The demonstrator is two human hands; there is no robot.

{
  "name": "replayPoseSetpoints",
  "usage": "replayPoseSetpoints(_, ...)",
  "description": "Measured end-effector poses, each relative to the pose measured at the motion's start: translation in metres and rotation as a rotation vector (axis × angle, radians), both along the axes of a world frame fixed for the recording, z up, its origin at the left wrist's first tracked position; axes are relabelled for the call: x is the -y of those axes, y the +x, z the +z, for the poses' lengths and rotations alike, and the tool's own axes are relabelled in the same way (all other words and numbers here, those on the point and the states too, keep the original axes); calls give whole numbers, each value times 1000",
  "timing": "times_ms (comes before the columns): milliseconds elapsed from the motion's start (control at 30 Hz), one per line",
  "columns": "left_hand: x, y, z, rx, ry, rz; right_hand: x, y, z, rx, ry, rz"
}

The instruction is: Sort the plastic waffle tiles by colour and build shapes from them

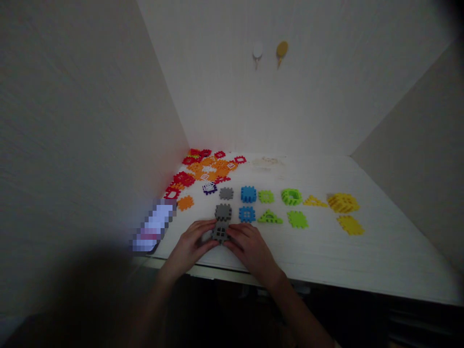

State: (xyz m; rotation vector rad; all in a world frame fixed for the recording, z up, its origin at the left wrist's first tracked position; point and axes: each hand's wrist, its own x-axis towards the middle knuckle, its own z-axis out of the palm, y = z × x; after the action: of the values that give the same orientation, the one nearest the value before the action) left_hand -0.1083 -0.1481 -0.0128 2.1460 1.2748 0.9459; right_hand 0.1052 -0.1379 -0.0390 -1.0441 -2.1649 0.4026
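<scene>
Between my two hands, near the table's front edge, is a grey toothed building tile (220, 233) with a window-like grid in it. My left hand (194, 244) is closed on its left side, fingers bent round the edge. On the opposite side, my right hand (250, 246) pinches the same tile. Just behind it sits a grey stack of tiles (223, 211); I cannot tell whether the two touch. Another flat grey tile (226, 193) lies farther back. To the right are a blue window tile (247, 214) and a blue tile stack (248, 194).
Green tiles (297, 219), a green triangle (270, 217) and yellow tiles (342, 203) lie to the right. A pile of orange and red tiles (212, 168) fills the back left corner. A phone (154, 227) lies at the left edge. Walls enclose the white table (326, 261).
</scene>
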Motion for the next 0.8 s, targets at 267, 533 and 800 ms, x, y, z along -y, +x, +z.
replayPoseSetpoints(267, -2, -2, -2, -47, -55, 32, 1, 0, 1, -11, -6, 4)
replayPoseSetpoints(533, -3, -2, -4, -69, -29, 46, 4, 1, 0, 35, -15, -7)
replayPoseSetpoints(800, -5, -2, -10, -147, 17, 66, 5, 3, 4, 72, -62, -38)
